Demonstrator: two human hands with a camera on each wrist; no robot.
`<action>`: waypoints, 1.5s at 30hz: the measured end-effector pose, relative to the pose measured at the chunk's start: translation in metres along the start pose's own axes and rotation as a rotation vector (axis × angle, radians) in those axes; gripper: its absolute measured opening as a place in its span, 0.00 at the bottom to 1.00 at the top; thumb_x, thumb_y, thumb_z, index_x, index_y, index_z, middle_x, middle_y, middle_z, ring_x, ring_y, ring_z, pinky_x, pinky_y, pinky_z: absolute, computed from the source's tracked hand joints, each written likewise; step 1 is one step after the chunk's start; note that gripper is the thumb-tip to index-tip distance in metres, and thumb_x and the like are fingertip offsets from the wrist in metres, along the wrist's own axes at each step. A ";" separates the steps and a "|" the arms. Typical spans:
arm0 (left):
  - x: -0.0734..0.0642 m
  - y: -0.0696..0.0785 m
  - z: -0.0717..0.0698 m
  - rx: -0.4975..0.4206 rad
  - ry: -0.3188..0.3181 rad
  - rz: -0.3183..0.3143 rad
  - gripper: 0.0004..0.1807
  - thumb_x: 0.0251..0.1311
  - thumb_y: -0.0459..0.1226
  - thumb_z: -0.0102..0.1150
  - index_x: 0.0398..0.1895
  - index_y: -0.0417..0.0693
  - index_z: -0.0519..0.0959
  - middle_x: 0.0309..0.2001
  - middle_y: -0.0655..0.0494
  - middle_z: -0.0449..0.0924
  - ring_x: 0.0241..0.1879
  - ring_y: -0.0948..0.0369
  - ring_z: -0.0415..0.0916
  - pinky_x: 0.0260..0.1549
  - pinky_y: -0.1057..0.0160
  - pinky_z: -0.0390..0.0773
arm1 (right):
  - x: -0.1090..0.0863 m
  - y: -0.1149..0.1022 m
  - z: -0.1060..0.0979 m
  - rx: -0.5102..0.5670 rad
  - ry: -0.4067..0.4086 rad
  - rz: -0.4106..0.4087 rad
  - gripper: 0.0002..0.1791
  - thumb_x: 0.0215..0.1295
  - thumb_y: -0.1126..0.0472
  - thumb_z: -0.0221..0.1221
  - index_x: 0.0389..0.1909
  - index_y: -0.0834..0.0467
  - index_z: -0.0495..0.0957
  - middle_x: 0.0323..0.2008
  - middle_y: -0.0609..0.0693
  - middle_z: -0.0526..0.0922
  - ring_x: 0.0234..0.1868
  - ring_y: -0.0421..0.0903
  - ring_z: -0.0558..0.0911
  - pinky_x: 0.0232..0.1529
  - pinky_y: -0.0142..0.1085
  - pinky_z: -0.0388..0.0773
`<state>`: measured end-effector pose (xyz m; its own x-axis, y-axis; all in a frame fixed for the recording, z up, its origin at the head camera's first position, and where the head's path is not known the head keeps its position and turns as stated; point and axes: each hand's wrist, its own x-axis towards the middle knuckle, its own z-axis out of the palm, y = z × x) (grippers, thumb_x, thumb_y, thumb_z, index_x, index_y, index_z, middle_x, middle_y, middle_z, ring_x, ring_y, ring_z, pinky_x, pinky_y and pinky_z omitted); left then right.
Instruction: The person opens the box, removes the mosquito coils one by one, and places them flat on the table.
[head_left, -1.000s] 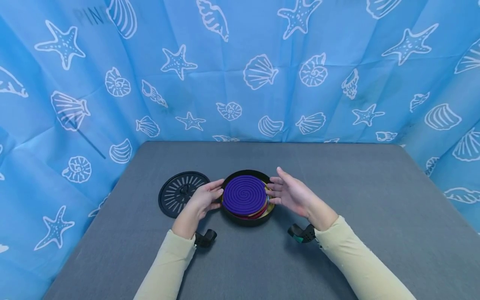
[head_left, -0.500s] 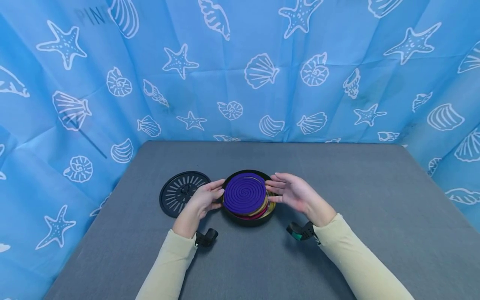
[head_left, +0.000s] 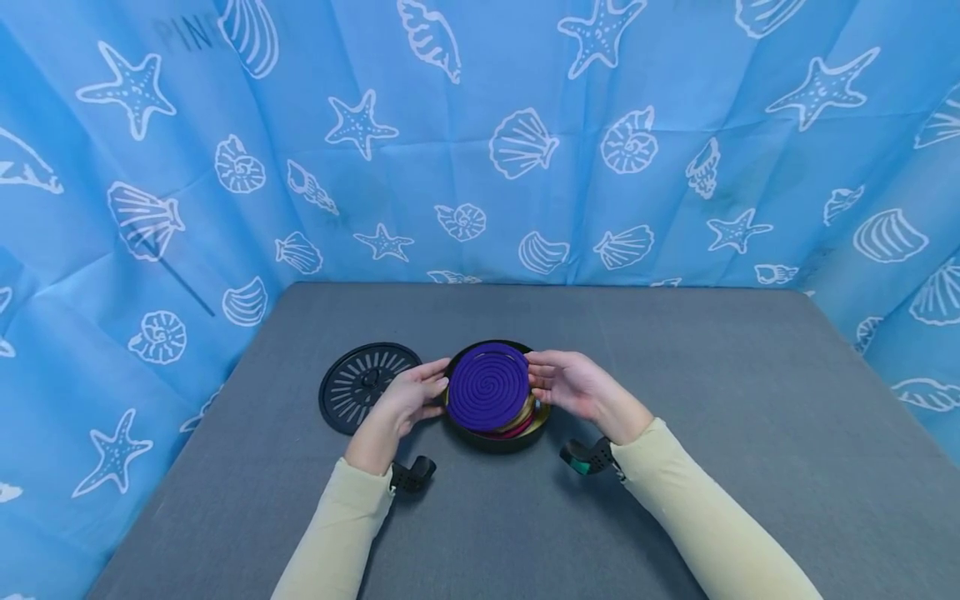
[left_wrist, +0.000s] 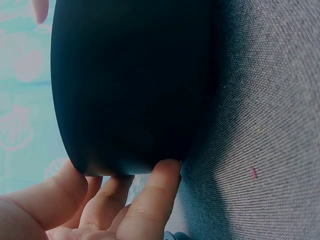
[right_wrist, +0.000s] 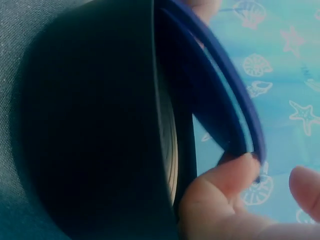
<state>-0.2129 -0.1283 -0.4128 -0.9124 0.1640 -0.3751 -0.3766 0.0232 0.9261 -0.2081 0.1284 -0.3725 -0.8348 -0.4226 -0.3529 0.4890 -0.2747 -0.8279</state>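
A black round mosquito-coil tin (head_left: 498,444) sits on the table in the head view. A purple mosquito coil (head_left: 488,388) lies tilted on top of a stack of tan, red and yellow layers inside it. My left hand (head_left: 406,402) grips the tin's left side; in the left wrist view its fingers (left_wrist: 150,205) press on the dark wall. My right hand (head_left: 573,382) pinches the coil's right edge. The right wrist view shows the coil (right_wrist: 235,95) standing up past the tin's rim (right_wrist: 161,120), with a fingertip (right_wrist: 240,172) under its edge.
A black slotted round lid (head_left: 348,396) lies left of the tin, partly behind my left hand. Grey cloth covers the table (head_left: 487,533). A blue curtain (head_left: 420,142) with white shell and starfish prints hangs behind and at both sides.
My right hand has come in to the left, from spread fingers beside the tin to a pinch on the coil. The coil's right side has tilted up. My left hand keeps its place.
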 end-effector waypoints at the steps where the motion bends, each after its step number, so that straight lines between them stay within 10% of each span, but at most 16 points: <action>1: 0.000 0.000 0.000 0.001 0.002 -0.001 0.24 0.72 0.29 0.46 0.71 0.44 0.65 0.67 0.44 0.67 0.57 0.56 0.73 0.52 0.51 0.75 | 0.001 0.000 0.000 -0.019 0.004 0.001 0.13 0.75 0.66 0.43 0.33 0.58 0.76 0.30 0.48 0.76 0.33 0.41 0.75 0.35 0.31 0.73; 7: -0.001 0.002 0.003 0.013 0.022 -0.008 0.24 0.72 0.30 0.46 0.70 0.45 0.66 0.67 0.45 0.68 0.56 0.56 0.74 0.50 0.53 0.76 | 0.006 0.004 0.005 -0.173 0.024 -0.009 0.15 0.72 0.65 0.49 0.25 0.53 0.76 0.23 0.44 0.75 0.26 0.38 0.72 0.30 0.30 0.70; 13: -0.001 0.003 0.005 0.000 0.014 -0.006 0.24 0.72 0.30 0.46 0.71 0.44 0.65 0.67 0.45 0.67 0.52 0.59 0.75 0.47 0.56 0.77 | 0.004 0.009 0.011 -0.251 -0.001 -0.024 0.06 0.73 0.66 0.49 0.45 0.62 0.72 0.30 0.46 0.79 0.29 0.39 0.76 0.35 0.34 0.73; 18: -0.001 0.002 0.006 -0.006 0.023 -0.010 0.24 0.72 0.30 0.46 0.70 0.45 0.66 0.66 0.45 0.69 0.45 0.63 0.77 0.40 0.61 0.79 | 0.000 0.012 0.011 -0.215 -0.088 -0.012 0.27 0.71 0.73 0.44 0.70 0.69 0.52 0.50 0.59 0.76 0.38 0.44 0.82 0.38 0.39 0.82; 23: -0.002 0.001 0.005 0.011 0.024 -0.007 0.24 0.72 0.30 0.46 0.70 0.45 0.66 0.67 0.45 0.68 0.51 0.58 0.76 0.48 0.55 0.77 | -0.002 0.012 0.008 -0.197 -0.132 -0.021 0.33 0.69 0.77 0.42 0.73 0.70 0.44 0.60 0.67 0.68 0.42 0.46 0.82 0.41 0.40 0.83; 45: -0.002 0.001 0.003 0.045 0.048 -0.025 0.23 0.72 0.32 0.47 0.69 0.46 0.68 0.69 0.45 0.65 0.64 0.51 0.68 0.53 0.50 0.75 | -0.019 -0.022 -0.021 0.020 -0.115 -0.078 0.32 0.73 0.77 0.36 0.74 0.70 0.37 0.48 0.55 0.78 0.45 0.46 0.83 0.46 0.41 0.81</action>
<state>-0.2107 -0.1256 -0.4104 -0.9100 0.1154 -0.3982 -0.3923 0.0713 0.9171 -0.2080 0.1606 -0.3568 -0.8369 -0.4947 -0.2344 0.4293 -0.3273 -0.8418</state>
